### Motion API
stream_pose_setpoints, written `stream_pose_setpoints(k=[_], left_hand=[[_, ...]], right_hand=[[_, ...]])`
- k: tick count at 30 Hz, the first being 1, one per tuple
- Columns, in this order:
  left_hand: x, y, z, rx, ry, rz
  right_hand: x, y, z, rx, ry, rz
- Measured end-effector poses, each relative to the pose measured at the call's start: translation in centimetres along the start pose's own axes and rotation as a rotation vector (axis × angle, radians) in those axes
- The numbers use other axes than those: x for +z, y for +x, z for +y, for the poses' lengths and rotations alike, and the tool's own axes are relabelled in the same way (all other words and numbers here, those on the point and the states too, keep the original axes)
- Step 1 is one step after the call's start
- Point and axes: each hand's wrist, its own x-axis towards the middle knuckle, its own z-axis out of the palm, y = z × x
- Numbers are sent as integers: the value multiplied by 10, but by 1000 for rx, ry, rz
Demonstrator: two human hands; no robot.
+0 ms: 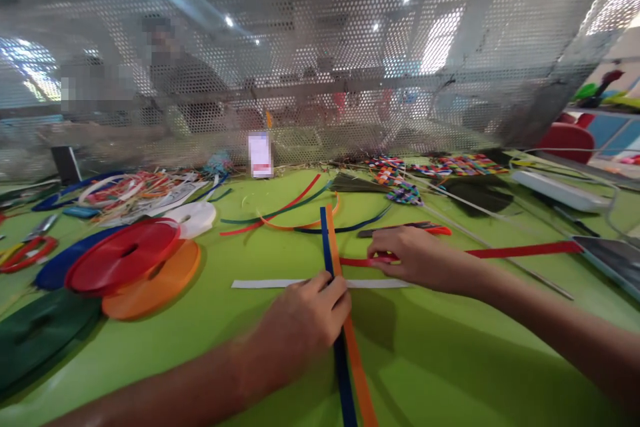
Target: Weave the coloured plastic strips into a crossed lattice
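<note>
A dark blue strip (341,368) and an orange strip (356,368) run side by side away from me. Across them lies a flat white strip (270,284). My left hand (310,312) is closed over the crossing, its bent fingers gripping the blue and orange strips. At the right, my right hand (407,257) pinches a red strip (523,250) between thumb and fingers. The red strip's left end reaches the orange strip just above the white one; whether it passes over or under is not clear. Its far end extends to a phone-like dark slab (613,263).
Rolls of red (95,260), orange (175,273), green (45,340) and white ribbon (197,219) lie left, near scissors (33,255). Loose curved strips (295,203) and woven colourful pieces (453,165) lie farther back. A white power strip (560,191) is right. Perforated metal mesh (310,67) stands behind.
</note>
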Motion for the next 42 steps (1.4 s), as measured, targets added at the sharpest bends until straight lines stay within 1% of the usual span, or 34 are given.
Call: stream_pose_setpoints(k=[4,9,13,16,19,22,26,30,34,40,42], left_hand=[[-2,0,0,-7,13,34],[-3,1,-1,-3,25,108],[-3,1,-2,-8,12,131],[-2,1,-3,0,2,145],[0,0,-4,17,-18,170],[0,0,-5,12,-48,193],[-2,1,-6,9,-75,194],[-4,0,-6,-1,-68,166],[-6,-1,-4,-1,-38,158],[-8,1,-3,2,-39,150],[-7,0,-2,0,-36,154]], right_hand=[[5,0,-4,-22,15,-4],[9,-1,-1,-58,19,46],[3,-2,3,-27,30,44],[-4,-2,3,-26,85,46],[-11,-5,-1,-50,105,55],[-13,-8,-11,-58,44,74],[-8,-9,-17,-99,7,120],[-1,-5,-12,-147,-27,112],[2,-3,-8,-136,6,73],[2,-4,-4,-99,17,113],[2,-4,-3,-86,18,106]])
